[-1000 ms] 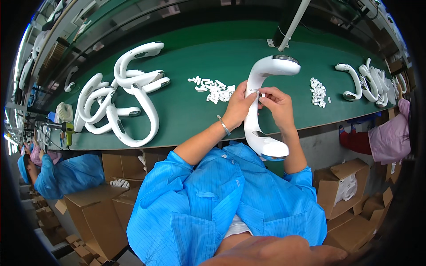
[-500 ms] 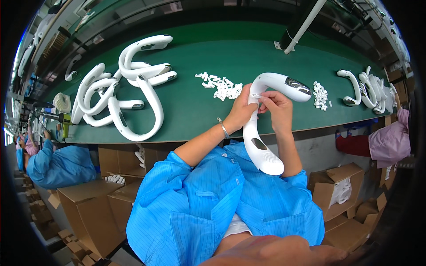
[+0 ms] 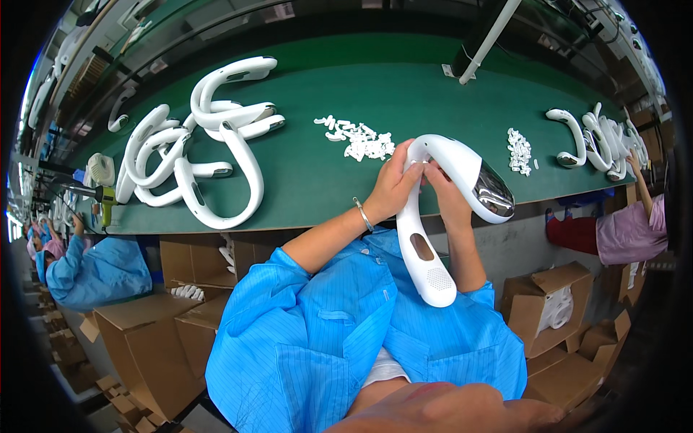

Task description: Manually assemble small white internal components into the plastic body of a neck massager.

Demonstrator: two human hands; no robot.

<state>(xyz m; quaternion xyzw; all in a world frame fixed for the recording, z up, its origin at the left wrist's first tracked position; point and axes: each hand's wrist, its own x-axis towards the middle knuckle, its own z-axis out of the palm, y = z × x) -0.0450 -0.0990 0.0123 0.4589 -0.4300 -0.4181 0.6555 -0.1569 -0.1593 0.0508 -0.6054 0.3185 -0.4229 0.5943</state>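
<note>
Left hand [image 3: 394, 186] grips the curved white tube [image 3: 453, 160] between the two; right hand [image 3: 450, 196] bunches at its inner bend, grasp unclear. Looks like fitting work, next wanting steady pressure!

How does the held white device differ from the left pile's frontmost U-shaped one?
The held device is in the left hand, the right hand against it; the U-shaped device lies on the bench. The held device is alone; the U-shaped device lies among several others. Both are white and curved, with a dark panel.
</note>
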